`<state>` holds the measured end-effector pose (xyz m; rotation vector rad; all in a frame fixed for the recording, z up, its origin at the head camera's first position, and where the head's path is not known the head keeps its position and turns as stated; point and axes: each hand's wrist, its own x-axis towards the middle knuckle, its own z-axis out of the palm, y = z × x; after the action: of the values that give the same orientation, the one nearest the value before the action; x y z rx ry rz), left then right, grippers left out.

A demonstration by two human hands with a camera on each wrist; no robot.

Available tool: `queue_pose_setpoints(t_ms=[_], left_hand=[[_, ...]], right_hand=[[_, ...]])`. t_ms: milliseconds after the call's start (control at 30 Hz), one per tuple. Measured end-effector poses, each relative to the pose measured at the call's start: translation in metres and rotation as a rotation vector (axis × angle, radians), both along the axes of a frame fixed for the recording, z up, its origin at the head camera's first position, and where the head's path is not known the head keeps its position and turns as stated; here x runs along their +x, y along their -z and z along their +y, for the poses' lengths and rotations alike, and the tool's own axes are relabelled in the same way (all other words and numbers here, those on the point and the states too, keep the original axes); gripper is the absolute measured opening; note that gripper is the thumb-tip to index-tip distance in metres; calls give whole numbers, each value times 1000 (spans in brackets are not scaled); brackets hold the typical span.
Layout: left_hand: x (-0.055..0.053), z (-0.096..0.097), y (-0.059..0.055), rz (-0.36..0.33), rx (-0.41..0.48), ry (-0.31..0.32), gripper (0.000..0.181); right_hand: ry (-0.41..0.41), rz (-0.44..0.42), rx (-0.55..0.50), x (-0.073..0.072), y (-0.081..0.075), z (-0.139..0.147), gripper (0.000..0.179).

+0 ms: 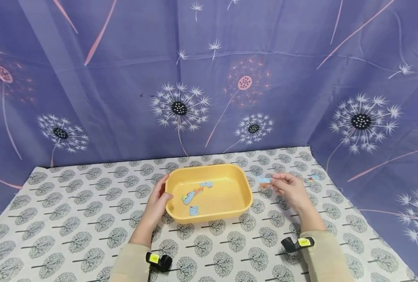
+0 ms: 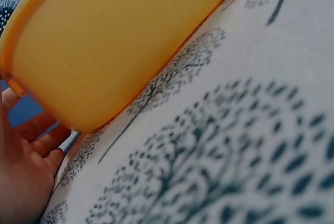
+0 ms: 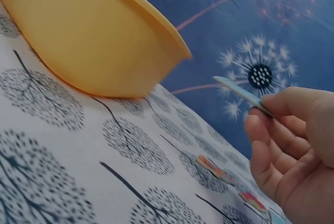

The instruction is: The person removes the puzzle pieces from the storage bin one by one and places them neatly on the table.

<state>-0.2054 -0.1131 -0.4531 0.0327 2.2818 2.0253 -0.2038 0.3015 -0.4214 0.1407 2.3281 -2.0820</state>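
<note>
A yellow plastic basin [image 1: 226, 214] stands on the cloth in the middle of the head view. My left hand [image 1: 155, 205] grips its left rim, thumb over the edge and fingers outside. Several flat pieces like puzzle pieces lie inside, among them a blue one [image 1: 194, 211] near the front wall and an orange one [image 1: 198, 191]. Beyond the right side of the basin, my right hand [image 1: 291, 190] pinches a light blue puzzle piece [image 3: 240, 94] between thumb and forefinger, raised above the cloth. An orange piece [image 3: 213, 168] lies on the cloth near that hand.
Farther right, a blue and red piece [image 1: 314, 177] lies on the tree-patterned cloth [image 1: 99, 223]. A purple dandelion-print curtain [image 1: 124, 98] closes off the back and sides. Each wrist carries a black camera.
</note>
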Motion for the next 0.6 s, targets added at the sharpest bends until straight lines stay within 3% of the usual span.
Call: queue_pose_setpoints(t_ms=[333, 600], left_hand=[[0, 1, -1, -10, -9, -7, 71], [0, 0, -1, -7, -21, -3, 72]], right_hand=[[-111, -60, 34, 1, 10, 19, 38], [-135, -74, 94, 3, 13, 23, 42]])
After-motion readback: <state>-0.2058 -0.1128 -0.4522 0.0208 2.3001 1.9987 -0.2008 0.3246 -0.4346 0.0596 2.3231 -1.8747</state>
